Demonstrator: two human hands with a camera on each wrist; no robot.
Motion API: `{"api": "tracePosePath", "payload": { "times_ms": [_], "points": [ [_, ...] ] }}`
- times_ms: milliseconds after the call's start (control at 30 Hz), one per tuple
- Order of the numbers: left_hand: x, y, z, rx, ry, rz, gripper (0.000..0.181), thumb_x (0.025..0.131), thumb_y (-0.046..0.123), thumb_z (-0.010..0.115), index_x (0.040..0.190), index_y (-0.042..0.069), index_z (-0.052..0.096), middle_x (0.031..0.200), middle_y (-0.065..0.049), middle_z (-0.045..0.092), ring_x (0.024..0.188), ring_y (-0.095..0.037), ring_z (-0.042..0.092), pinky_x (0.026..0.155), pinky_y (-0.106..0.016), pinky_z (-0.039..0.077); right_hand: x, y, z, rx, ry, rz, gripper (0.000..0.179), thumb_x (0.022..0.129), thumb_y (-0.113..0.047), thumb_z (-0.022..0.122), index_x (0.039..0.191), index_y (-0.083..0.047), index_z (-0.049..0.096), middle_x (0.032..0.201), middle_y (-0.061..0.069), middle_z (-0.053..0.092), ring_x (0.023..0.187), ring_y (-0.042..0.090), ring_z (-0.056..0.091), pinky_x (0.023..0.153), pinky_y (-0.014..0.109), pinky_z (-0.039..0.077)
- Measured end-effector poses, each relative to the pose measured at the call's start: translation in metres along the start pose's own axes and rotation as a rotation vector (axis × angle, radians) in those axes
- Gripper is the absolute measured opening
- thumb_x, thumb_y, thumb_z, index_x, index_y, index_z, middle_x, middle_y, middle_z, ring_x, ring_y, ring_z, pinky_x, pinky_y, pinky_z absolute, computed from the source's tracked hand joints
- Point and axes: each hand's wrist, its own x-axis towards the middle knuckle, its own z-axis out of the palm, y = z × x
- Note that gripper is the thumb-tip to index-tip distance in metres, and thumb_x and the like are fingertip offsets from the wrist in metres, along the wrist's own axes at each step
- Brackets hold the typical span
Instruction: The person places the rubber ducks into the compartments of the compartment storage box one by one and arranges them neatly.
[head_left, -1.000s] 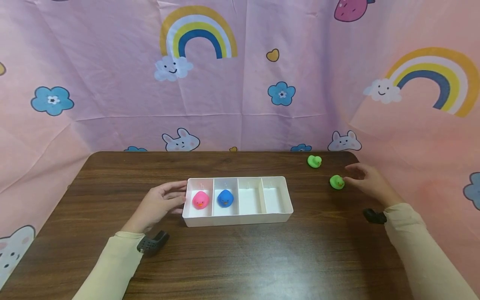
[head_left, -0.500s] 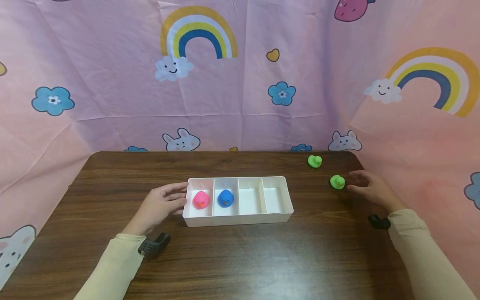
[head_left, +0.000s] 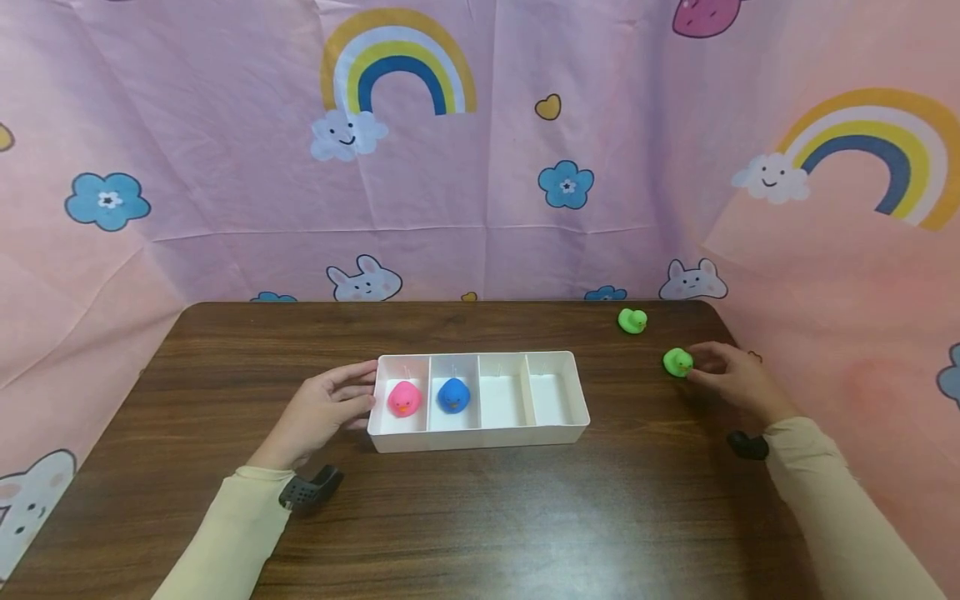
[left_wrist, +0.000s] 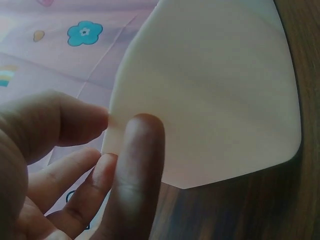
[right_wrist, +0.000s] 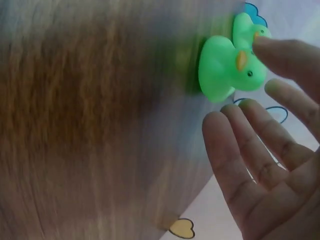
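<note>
At the left end of a white divided tray (head_left: 480, 438), my left hand (head_left: 318, 412) rests its fingertips against the wall. The left wrist view has the thumb (left_wrist: 142, 150) flat on the pale end wall, with the other fingers along its edge. Over on the right, my right hand (head_left: 738, 379) has its fingertips right at the nearer green rubber duck (head_left: 678, 362). Seen from the right wrist, the fingers (right_wrist: 217, 140) are spread and the duck (right_wrist: 217, 70) sits just beyond them. Pink (head_left: 405, 399) and blue (head_left: 453, 396) rubber ducks occupy the two left compartments.
A second green rubber duck (head_left: 632, 321) stands near the back edge of the dark wooden table (head_left: 480, 525). The tray's two right compartments hold no ducks. Behind the table hangs a patterned pink cloth (head_left: 480, 183).
My right hand first drew back slightly from the nearer green duck, then came left to it again. The left hand stays at the tray, and the ducks have not moved on the table.
</note>
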Motion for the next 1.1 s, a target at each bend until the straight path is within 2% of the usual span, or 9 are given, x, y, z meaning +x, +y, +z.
{"api": "tracePosePath", "payload": {
  "times_ms": [67, 133, 367, 567, 700, 1100],
  "points": [
    [0.0, 0.0, -0.001, 0.0, -0.001, -0.003, 0.059, 0.1, 0.004, 0.067, 0.154, 0.002, 0.045, 0.147, -0.026, 0.053, 0.128, -0.042, 0.06, 0.083, -0.036, 0.063, 0.002, -0.002, 0.002, -0.004, -0.011, 0.007, 0.047, 0.099, -0.02, 0.073, 0.136, 0.003, 0.059, 0.131, 0.031, 0.062, 0.11, 0.045, 0.067, 0.082, 0.043, 0.06],
    [0.0, -0.001, -0.001, 0.01, 0.001, -0.003, 0.059, 0.099, 0.005, 0.068, 0.154, 0.003, 0.045, 0.147, -0.025, 0.054, 0.127, -0.042, 0.06, 0.083, -0.036, 0.063, 0.004, -0.003, 0.003, -0.01, -0.008, 0.008, 0.046, 0.099, -0.018, 0.072, 0.136, 0.006, 0.058, 0.133, 0.033, 0.06, 0.111, 0.048, 0.066, 0.082, 0.047, 0.061],
    [0.002, -0.001, 0.0, 0.01, 0.016, -0.013, 0.059, 0.098, 0.007, 0.07, 0.153, 0.005, 0.047, 0.145, -0.023, 0.055, 0.125, -0.038, 0.063, 0.083, -0.037, 0.064, 0.007, -0.006, 0.007, 0.017, 0.013, 0.035, 0.04, 0.098, -0.012, 0.071, 0.131, 0.008, 0.059, 0.12, 0.032, 0.067, 0.102, 0.041, 0.069, 0.066, 0.025, 0.058],
    [0.002, -0.002, 0.0, 0.022, 0.022, -0.019, 0.059, 0.098, 0.008, 0.07, 0.153, 0.006, 0.048, 0.146, -0.022, 0.055, 0.126, -0.039, 0.061, 0.082, -0.037, 0.064, 0.008, -0.004, 0.009, 0.01, 0.026, 0.064, 0.036, 0.099, -0.011, 0.069, 0.129, 0.006, 0.061, 0.117, 0.032, 0.068, 0.084, 0.028, 0.071, 0.062, 0.026, 0.058],
    [0.001, -0.002, 0.0, 0.026, 0.021, -0.018, 0.059, 0.098, 0.008, 0.07, 0.153, 0.006, 0.048, 0.147, -0.021, 0.055, 0.126, -0.04, 0.061, 0.082, -0.036, 0.064, 0.007, -0.005, 0.009, 0.037, 0.03, 0.082, 0.034, 0.099, -0.01, 0.069, 0.128, 0.006, 0.061, 0.113, 0.032, 0.069, 0.078, 0.026, 0.071, 0.06, 0.027, 0.059],
    [0.0, -0.002, 0.0, 0.03, 0.021, -0.023, 0.06, 0.099, 0.008, 0.07, 0.154, 0.007, 0.047, 0.146, -0.022, 0.055, 0.126, -0.038, 0.062, 0.083, -0.036, 0.063, 0.005, -0.007, 0.011, 0.069, 0.026, 0.103, 0.035, 0.099, -0.011, 0.069, 0.129, 0.005, 0.06, 0.12, 0.034, 0.065, 0.089, 0.035, 0.071, 0.058, 0.032, 0.062]
  ]
}}
